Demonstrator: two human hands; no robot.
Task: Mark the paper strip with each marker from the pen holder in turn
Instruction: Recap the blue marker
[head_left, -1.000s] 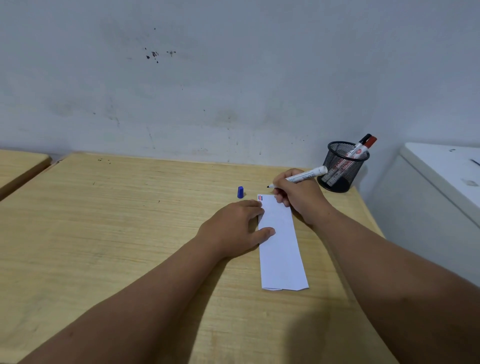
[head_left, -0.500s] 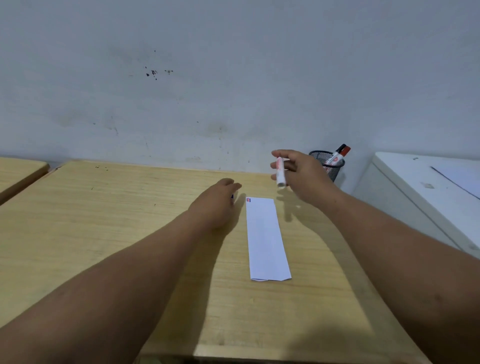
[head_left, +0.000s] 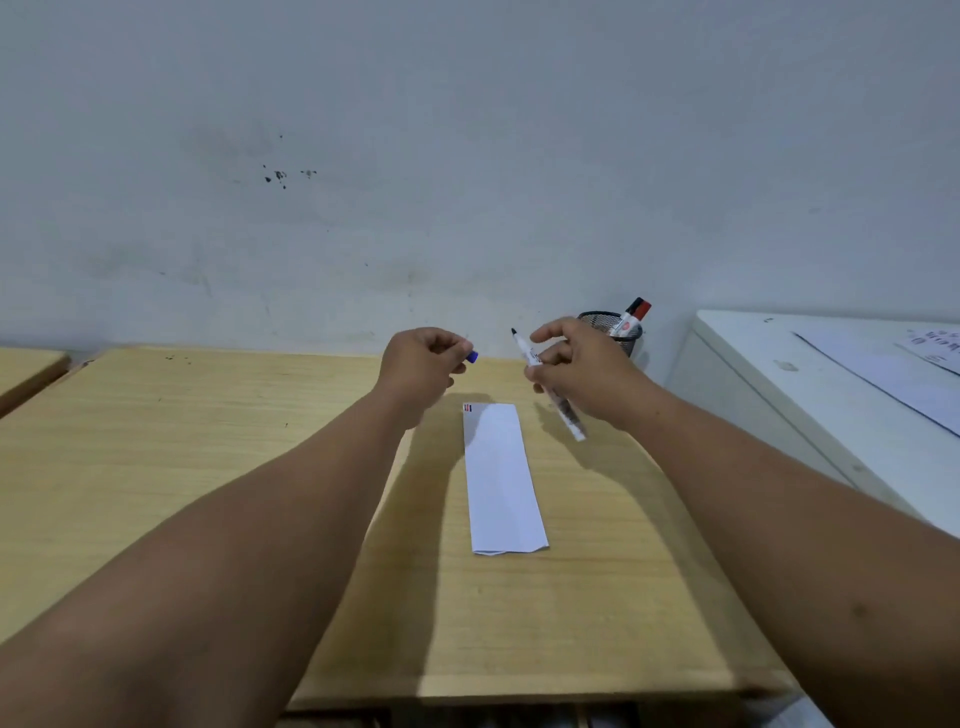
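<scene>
A white paper strip lies lengthwise on the wooden desk, with small red, black and blue marks at its far left corner. Above its far end, my right hand holds an uncapped white marker, tip pointing up and away. My left hand is raised beside it and pinches the blue cap. A small gap separates cap and tip. The black mesh pen holder stands behind my right hand with a red-capped and a black-capped marker in it.
A white cabinet with sheets of paper on top stands right of the desk. A grey wall runs along the desk's far edge. Another wooden desk shows at the far left.
My left hand left the strip, picked the blue cap up from the desk and lifted it. My right hand lifted the marker off the paper and turned its tip towards the cap.
</scene>
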